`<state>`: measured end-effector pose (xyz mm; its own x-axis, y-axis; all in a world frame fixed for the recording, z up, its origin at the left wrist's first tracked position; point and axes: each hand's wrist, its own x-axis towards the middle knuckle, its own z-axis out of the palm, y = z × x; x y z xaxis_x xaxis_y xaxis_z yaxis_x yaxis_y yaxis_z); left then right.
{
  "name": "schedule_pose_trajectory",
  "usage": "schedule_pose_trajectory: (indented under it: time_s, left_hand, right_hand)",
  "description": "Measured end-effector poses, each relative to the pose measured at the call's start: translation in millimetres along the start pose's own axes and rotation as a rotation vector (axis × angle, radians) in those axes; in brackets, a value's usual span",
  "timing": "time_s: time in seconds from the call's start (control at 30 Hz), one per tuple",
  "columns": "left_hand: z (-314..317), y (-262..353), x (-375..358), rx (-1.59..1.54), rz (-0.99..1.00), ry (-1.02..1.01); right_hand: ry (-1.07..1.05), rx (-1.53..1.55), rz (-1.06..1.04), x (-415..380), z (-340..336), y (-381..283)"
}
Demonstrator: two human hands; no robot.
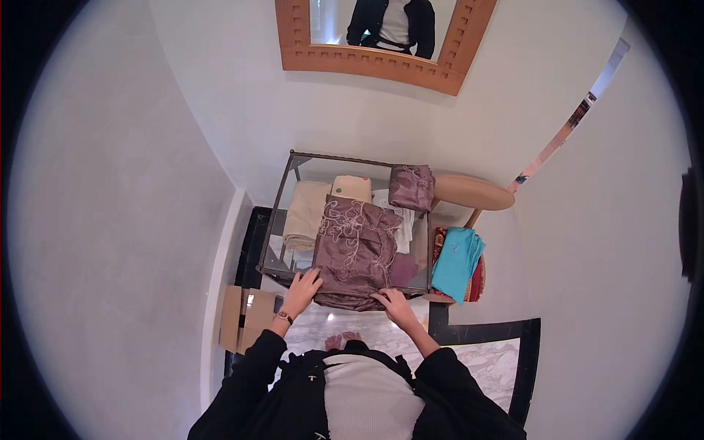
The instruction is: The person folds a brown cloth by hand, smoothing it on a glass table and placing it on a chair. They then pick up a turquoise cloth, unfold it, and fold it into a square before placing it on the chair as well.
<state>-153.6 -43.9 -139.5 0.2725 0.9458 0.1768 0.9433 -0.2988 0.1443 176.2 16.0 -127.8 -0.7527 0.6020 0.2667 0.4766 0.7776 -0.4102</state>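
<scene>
A mauve cloth [355,253] with pale looping embroidery lies across the glass-topped table, its front edge hanging over the near rim. My left hand [302,291] has its fingers closed on the cloth's near left corner. At the near right corner, my right hand [397,306] pinches the same edge between thumb and fingers. The fingertips of both hands are partly hidden by the fabric. Behind the cloth sit a folded beige cloth [306,209] and a cream folded piece [352,188]. A smaller folded mauve bundle [412,188] rests on the back right corner.
The metal-framed table [277,253] stands against the wall. To its right is a chair with a tan backrest [473,192], and a folded turquoise cloth [458,260] lies on its seat. A cardboard box [257,317] sits on the floor at left. A wood-framed mirror [374,79] hangs above.
</scene>
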Motion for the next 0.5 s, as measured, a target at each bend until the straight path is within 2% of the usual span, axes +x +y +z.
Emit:
schedule_pose_trajectory:
  time_s: [0.23,0.5]
  left_hand:
    - [-2.4,-4.1,-1.7,0.019,0.032,-0.033]
    - [11.2,-21.5,-3.0,0.033,0.081,-0.055]
  right_hand:
    - [0.029,-0.272,0.136,2.5,9.1,2.8]
    - [-0.103,-0.417,0.154,24.7,3.5,9.3]
